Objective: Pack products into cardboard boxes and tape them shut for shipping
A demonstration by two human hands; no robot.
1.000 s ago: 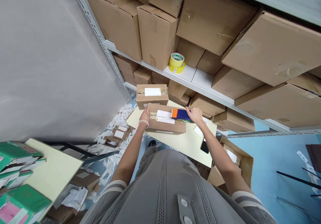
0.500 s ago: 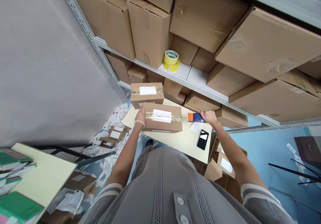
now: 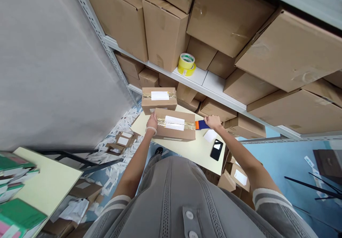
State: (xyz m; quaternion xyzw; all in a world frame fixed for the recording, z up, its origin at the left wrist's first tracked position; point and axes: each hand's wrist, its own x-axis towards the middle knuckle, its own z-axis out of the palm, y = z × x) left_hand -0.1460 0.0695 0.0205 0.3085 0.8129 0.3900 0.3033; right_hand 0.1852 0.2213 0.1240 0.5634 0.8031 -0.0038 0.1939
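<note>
A taped cardboard box [image 3: 175, 134] with a white label lies on the pale table [image 3: 197, 156]. My left hand [image 3: 152, 121], with a band at the wrist, grips the box's left end. My right hand [image 3: 213, 122] is closed round a blue and orange tape dispenser [image 3: 202, 125]. The dispenser's orange end is right against the box's right end; whether it touches, I cannot tell. Behind this box is a second taped cardboard box [image 3: 159, 102], also labelled.
A black phone [image 3: 216, 150] and a white paper slip [image 3: 210, 135] lie at the table's right. Shelves behind hold many cartons and yellow tape rolls [image 3: 186, 64]. Paper scraps [image 3: 107, 172] cover the floor at left. Open cartons [image 3: 235, 177] stand below the table's right edge.
My right hand has moved left with the tape dispenser, bringing its orange end up to the box. My left hand stays at the box's left end.
</note>
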